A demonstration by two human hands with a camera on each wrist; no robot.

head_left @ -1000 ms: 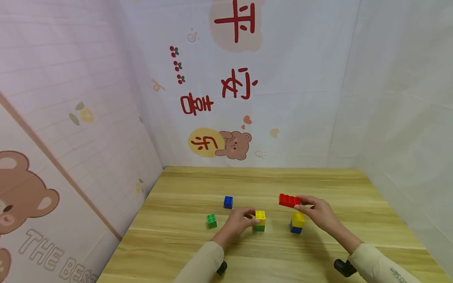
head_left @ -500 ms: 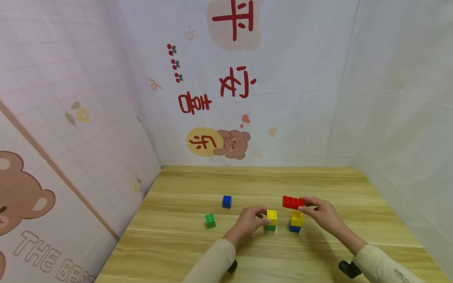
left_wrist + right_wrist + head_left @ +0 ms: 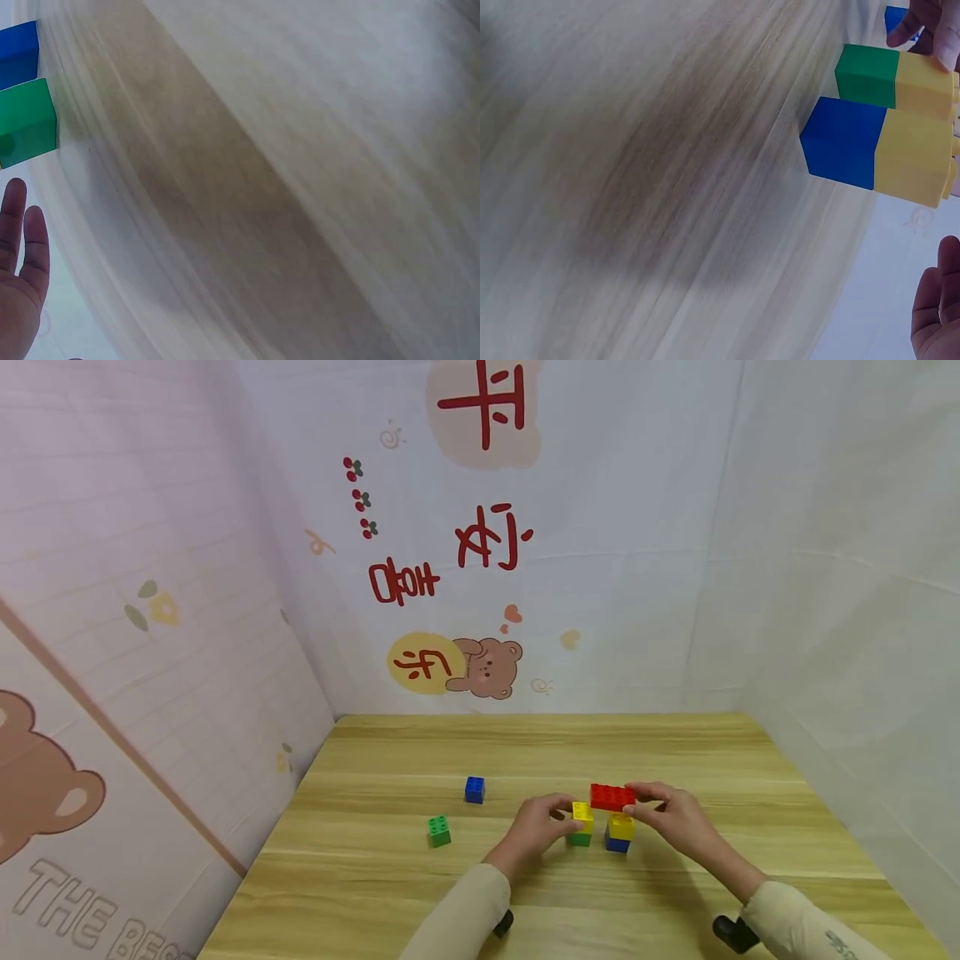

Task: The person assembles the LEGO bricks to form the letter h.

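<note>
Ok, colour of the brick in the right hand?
The right hand holds a red brick; it shows best in the head view.

A slim gap parts the yellow-and-green stack (image 3: 581,825) from the yellow-and-blue stack (image 3: 618,832), a red brick (image 3: 612,797) crowding its upper end; bare desk (image 3: 474,833) opens between the left hand (image 3: 534,828) and lone green block (image 3: 438,831).

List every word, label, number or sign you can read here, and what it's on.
"平": red, sideways, on the back sheet.
"安": same sheet, also sideways.
"喜": same.
"乐": same, inside the yellow circle.
"THE BES": outlined, on the left sheet; cut off there by the picture edge.
Right sleeve print: too small to read.
Red block: no readable text.
</note>
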